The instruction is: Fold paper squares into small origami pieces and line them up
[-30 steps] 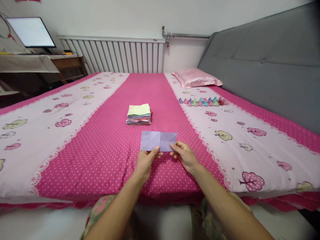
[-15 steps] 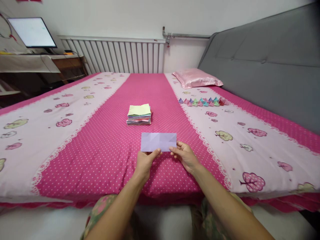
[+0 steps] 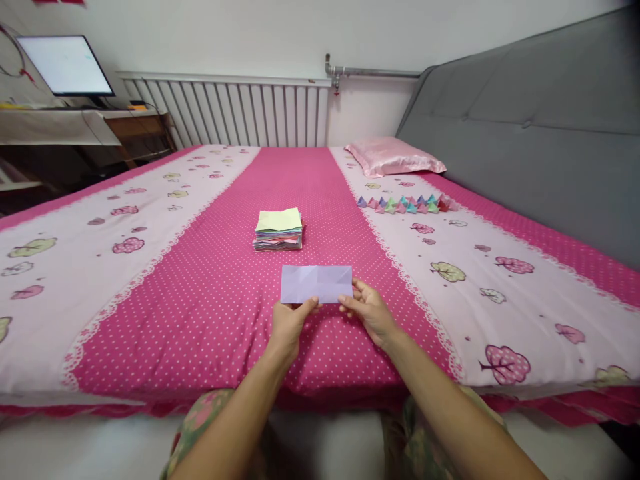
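Observation:
A pale lilac paper (image 3: 316,283), folded into a creased rectangle, lies on the pink dotted bedspread (image 3: 220,300) in front of me. My left hand (image 3: 289,325) pinches its near edge at the left-middle. My right hand (image 3: 369,311) pinches its near right corner. Beyond the paper sits a stack of coloured paper squares (image 3: 279,229) with a light green sheet on top. A row of small folded paper pieces (image 3: 404,203) in several colours lies on the white band to the right.
A pink satin pillow (image 3: 393,157) lies at the far right by the grey padded headboard (image 3: 530,127). A white radiator (image 3: 235,110) runs along the far wall. A lit monitor (image 3: 64,65) stands on a desk at the far left. The bed's near edge is below my wrists.
The lilac paper has flattened and shifted slightly up and left; both hands kept their pinch on its near edge.

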`<state>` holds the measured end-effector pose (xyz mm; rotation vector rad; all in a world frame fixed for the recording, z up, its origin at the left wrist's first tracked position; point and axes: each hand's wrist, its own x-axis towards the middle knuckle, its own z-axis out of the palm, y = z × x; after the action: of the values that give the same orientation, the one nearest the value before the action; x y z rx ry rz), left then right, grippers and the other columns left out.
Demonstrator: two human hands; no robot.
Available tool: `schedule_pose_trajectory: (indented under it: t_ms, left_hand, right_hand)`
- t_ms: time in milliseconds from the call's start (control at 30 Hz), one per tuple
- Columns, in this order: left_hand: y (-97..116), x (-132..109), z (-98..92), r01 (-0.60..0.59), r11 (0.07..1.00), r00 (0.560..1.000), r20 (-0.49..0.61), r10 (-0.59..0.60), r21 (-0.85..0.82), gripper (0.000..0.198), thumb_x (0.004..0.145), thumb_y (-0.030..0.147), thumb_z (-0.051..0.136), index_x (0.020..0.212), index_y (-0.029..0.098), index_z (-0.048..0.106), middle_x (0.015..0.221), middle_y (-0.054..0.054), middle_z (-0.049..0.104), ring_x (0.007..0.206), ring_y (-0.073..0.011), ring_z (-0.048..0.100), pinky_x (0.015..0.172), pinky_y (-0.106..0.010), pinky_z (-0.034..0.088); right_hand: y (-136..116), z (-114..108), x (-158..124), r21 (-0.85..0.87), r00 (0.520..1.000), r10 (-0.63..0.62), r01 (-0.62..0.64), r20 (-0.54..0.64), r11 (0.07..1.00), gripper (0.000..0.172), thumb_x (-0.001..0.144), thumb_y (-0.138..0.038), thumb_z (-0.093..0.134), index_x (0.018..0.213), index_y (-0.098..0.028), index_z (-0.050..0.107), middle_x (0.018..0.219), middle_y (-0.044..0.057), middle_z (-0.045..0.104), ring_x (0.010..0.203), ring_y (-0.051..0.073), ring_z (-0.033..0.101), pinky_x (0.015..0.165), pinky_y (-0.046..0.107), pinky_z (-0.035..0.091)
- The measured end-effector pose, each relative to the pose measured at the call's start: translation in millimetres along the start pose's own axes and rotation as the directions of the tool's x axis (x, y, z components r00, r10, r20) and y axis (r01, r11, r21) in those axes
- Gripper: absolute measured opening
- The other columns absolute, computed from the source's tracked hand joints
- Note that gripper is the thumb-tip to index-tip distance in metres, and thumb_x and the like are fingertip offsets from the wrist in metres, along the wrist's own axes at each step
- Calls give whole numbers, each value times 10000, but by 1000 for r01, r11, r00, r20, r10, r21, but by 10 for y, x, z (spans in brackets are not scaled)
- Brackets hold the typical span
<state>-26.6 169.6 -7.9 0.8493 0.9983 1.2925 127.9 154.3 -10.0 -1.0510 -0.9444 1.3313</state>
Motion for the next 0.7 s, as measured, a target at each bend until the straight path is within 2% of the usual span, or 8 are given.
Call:
schedule_pose_trajectory:
  t_ms: [100, 167, 267, 367, 533, 700]
  left_hand:
    - [2, 28, -25, -30, 999, 999, -23, 30, -15, 271, 555, 189, 750, 802, 122, 659, 783, -61, 688, 661, -140, 613, 655, -247, 467]
    - [13, 49, -47, -38, 999, 999, -37, 38, -20, 259, 561, 181, 738, 797, 126, 649, 767, -54, 683, 656, -135, 608, 643, -236, 462]
    - [39, 71, -72, -2, 1000, 999, -44, 1, -25, 248, 553, 167, 718, 783, 117, 641, 690, -40, 668, 595, -122, 586, 598, -225, 446]
    - [56, 74, -80, 42, 999, 999, -29, -42, -4, 187, 543, 158, 697, 713, 107, 637, 601, -26, 636, 515, -98, 543, 541, -210, 419]
    - [32, 61, -85, 70, 997, 996, 54, -70, 17, 95, 572, 158, 667, 646, 109, 634, 550, -21, 608, 472, -82, 510, 500, -199, 397]
    - [-1, 54, -91, 91, 996, 989, 116, -91, 4, 171, 620, 188, 683, 772, 109, 669, 647, -47, 657, 551, -109, 564, 546, -209, 429]
  right_hand:
    - [-68, 8, -48, -147, 981, -164, 178, 104, 973, 796, 667, -195, 662, 1360, -240, 273, 968, 64, 664, 699, 137, 621, 603, 243, 486]
    - [-102, -2, -70, -279, 947, -254, 302, 196, 911, 837, 669, -131, 625, 1391, -272, 226, 1057, 72, 639, 777, 153, 622, 668, 271, 495]
    - [-93, -45, -57, -414, 912, -327, 405, 250, 815, 644, 685, -96, 559, 1289, -286, 444, 1147, 60, 604, 856, 166, 615, 736, 296, 495]
    - [-35, -92, -8, -465, 900, -364, 436, 241, 770, 415, 711, -110, 536, 1083, -262, 636, 1074, 41, 649, 895, 184, 617, 800, 334, 487]
    - [18, -106, 29, -454, 911, -333, 410, 242, 791, 266, 712, -162, 601, 935, -261, 706, 965, 43, 697, 900, 217, 634, 823, 381, 484]
    - [12, -87, 17, -423, 919, -303, 386, 252, 820, 229, 715, -198, 624, 915, -265, 715, 907, 41, 713, 844, 220, 653, 781, 366, 494]
